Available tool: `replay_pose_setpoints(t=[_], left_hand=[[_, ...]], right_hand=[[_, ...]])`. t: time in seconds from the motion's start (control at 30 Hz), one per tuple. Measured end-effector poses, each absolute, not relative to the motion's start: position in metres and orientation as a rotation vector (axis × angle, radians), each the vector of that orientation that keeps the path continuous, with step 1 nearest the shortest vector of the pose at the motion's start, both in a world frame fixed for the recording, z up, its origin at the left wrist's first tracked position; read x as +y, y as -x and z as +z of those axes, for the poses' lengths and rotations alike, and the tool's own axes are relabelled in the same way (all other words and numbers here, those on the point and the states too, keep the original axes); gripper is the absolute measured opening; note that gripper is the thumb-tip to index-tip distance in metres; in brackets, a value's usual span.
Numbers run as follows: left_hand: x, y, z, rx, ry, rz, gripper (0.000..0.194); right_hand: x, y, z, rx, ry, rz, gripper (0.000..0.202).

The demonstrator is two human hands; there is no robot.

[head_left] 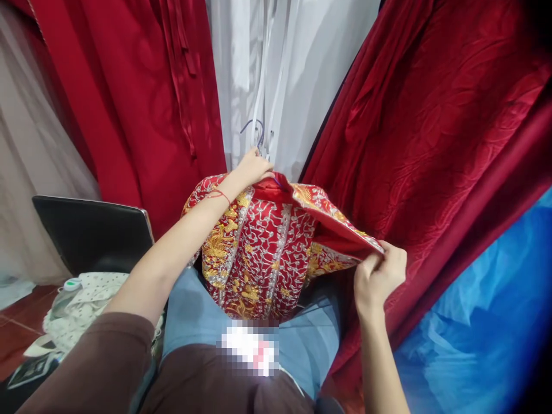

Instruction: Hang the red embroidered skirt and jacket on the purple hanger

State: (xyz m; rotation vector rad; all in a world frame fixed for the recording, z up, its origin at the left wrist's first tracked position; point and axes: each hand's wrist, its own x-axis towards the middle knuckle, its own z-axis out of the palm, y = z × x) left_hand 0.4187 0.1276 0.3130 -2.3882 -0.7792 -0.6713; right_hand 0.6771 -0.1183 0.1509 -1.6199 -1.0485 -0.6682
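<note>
A red garment (259,253) with gold and silver embroidery lies across my lap and hangs in front of my knees. My left hand (255,167) is closed at its collar, around the neck of a hanger (260,129) whose dark hook sticks up above the fingers. To the right, my right hand (382,273) pinches the edge of the garment's front flap and holds it out to the side, so the plain red lining shows. Part of the hanger is hidden inside the garment.
Red garments (164,103) hang at the left, white fabric (302,69) behind, and red patterned cloth (448,132) at the right. A black chair back (92,233) and a pale dotted cloth (97,293) are at the left. Blue tulle (483,322) spreads at the lower right.
</note>
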Motion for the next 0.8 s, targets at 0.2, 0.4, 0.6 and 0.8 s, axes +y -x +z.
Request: replay_pose_setpoints(t=[0.2,0.4,0.6,0.8], left_hand=[[0.135,-0.432,0.304,-0.872,2.37,-0.783,0.034],[0.141,-0.432,0.297,-0.841,2.356,-0.892,0.028],[0.138,-0.43,0.294,-0.882,2.384,-0.92,0.026],[0.136,-0.426,0.296,-0.831,2.37,-0.891,0.031]], right_hand=[[-0.121,-0.662,0.096,-1.472,1.882,-0.43,0.022],[-0.117,-0.67,0.049,-1.449,2.496,-0.178,0.028],[-0.082,-0.627,0.053,-1.553,2.444,0.036,0.08],[-0.031,-0.577,0.047,-1.671,2.357,-0.147,0.048]])
